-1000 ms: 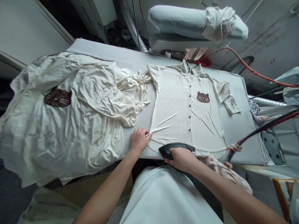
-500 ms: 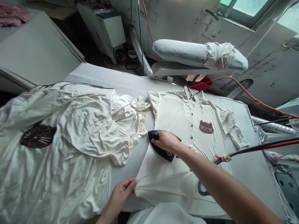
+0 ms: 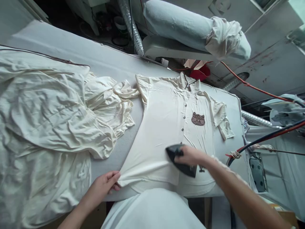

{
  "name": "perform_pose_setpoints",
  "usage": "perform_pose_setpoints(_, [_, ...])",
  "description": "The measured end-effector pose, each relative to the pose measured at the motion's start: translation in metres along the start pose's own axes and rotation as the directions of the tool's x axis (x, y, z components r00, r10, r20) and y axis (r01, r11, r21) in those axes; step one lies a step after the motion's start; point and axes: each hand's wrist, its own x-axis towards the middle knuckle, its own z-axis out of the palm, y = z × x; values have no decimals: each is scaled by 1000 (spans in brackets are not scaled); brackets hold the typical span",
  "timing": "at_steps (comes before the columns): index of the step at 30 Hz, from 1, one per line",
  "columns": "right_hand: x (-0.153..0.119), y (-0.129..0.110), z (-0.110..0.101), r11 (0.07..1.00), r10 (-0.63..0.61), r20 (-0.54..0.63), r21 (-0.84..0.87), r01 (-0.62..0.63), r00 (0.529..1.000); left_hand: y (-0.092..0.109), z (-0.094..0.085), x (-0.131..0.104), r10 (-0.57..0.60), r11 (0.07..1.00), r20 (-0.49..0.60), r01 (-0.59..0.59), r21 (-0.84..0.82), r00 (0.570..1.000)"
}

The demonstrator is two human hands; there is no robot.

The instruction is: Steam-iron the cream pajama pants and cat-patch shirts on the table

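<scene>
The right hand (image 3: 192, 155) is closed around the handle of a black, pointed iron (image 3: 184, 168), whose tip points toward the left side of the shirt. The left hand (image 3: 101, 187) pinches the lower left corner of a cream short-sleeved shirt (image 3: 162, 117) between thumb and fingers, drawing the cloth outward. The iron is over the lower front, across the button line, near the hem.

The shirt lies front up on a long table with a pale grey cover (image 3: 114, 60). Its left front panel is mostly smooth, apart from soft folds running from the pinched corner along the hem. Creases remain below the brown cat-face patch (image 3: 198, 119), around the collar (image 3: 189, 83) and in the bunched right sleeve (image 3: 220, 116), so the pressing looks partly done, with that right side, the top and the sleeve left. A crumpled cream garment (image 3: 54, 108) lies to the left, also unsmoothed.

Compared with half a second ago, the iron has moved from the left side edge down toward the hem and the button line. The left hand has the same corner, now pulled farther out to the left.
</scene>
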Motion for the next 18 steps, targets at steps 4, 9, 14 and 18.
perform_pose_setpoints(4, [-57,52,101,1000,-2,-170,-7,1,985,30,-5,2,179,897,-122,-111,429,976])
perform_pose_setpoints(9, [-69,204,57,905,343,-397,382,-187,852,74,17,11,508,702,-350,-143,698,787])
perform_pose_setpoints(14, [-54,261,25,797,574,-775,454,-400,265,78,53,29,639,757,-472,-389,525,607])
perform_pose_setpoints(18, [-8,213,73,930,354,-893,303,-210,279,84,59,40,477,869,-673,-418,265,564])
